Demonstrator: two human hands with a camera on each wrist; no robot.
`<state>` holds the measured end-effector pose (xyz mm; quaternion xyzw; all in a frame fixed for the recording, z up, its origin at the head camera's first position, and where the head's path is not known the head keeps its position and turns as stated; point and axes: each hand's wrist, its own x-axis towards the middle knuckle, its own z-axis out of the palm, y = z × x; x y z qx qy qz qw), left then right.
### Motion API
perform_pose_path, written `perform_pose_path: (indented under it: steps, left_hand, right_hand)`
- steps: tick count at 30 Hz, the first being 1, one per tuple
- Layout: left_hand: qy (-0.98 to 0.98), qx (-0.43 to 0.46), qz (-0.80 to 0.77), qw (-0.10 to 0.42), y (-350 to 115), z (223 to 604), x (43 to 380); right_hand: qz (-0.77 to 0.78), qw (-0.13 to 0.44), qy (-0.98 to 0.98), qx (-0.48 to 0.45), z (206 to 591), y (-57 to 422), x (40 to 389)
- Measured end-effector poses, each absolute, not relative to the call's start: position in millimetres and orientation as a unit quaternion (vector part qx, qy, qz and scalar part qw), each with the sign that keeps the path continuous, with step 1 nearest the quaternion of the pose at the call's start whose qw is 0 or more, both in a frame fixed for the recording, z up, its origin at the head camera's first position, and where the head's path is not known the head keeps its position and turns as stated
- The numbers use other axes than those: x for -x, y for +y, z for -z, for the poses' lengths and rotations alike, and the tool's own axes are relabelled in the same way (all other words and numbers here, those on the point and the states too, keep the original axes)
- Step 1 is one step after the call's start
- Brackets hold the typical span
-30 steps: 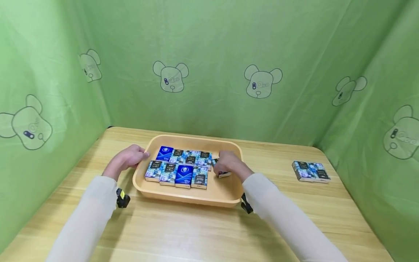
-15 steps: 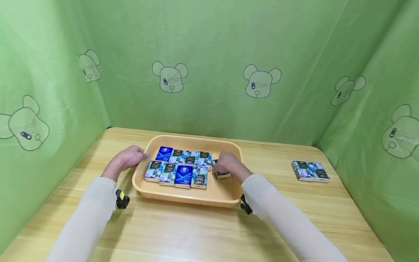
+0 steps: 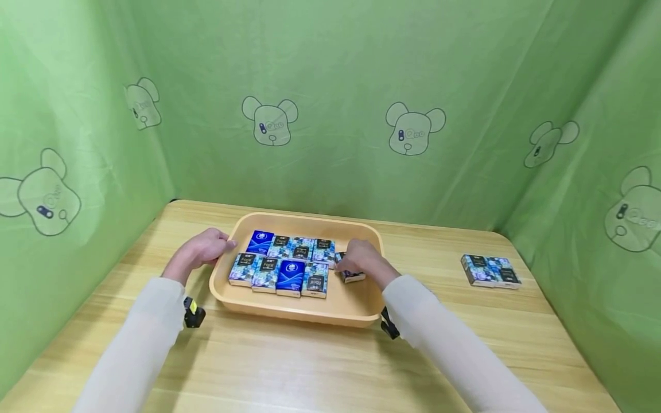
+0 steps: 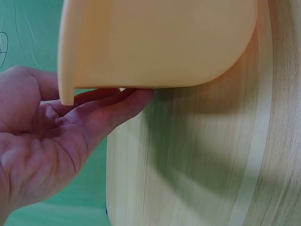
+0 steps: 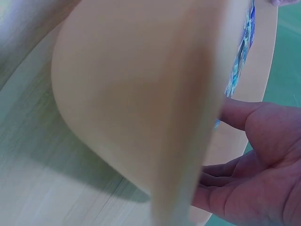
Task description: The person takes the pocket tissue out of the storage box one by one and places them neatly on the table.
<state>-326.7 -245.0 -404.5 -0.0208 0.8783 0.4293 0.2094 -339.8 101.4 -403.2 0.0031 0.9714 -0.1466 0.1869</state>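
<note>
A peach-coloured plastic tray (image 3: 296, 313) sits on the wooden table, with several pocket tissue packs lying in two rows in its left and middle part. Most are floral with black labels, like one pack (image 3: 265, 276); two are plain blue, one nearer the front (image 3: 290, 277). At the tray's left end my left hand (image 3: 207, 245) grips the rim, thumb over it and fingers against the outer wall (image 4: 164, 42). My right hand (image 3: 364, 259) reaches inside the right part and holds a tissue pack (image 3: 353, 277), partly covered by the fingers. In the right wrist view the tray wall (image 5: 117, 89) hides those fingertips.
Two more floral tissue packs (image 3: 489, 271) lie side by side on the table at the right. Green curtains (image 3: 335, 166) with bear-head prints enclose the table (image 3: 289, 367) at the back and both sides.
The pack under my right hand has shifted and turned slightly, and the hand has moved a little with it. My left hand and the tray stay put.
</note>
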Motion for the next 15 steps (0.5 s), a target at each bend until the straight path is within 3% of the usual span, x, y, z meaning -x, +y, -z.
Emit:
perform_pose_path:
  steps: [15]
  left_hand:
    - [0.88, 0.017, -0.427, 0.208, -245.9, 405.1, 328.1]
  right_hand:
    - [0.164, 0.169, 0.972, -0.011, 399.7, 104.7, 334.1]
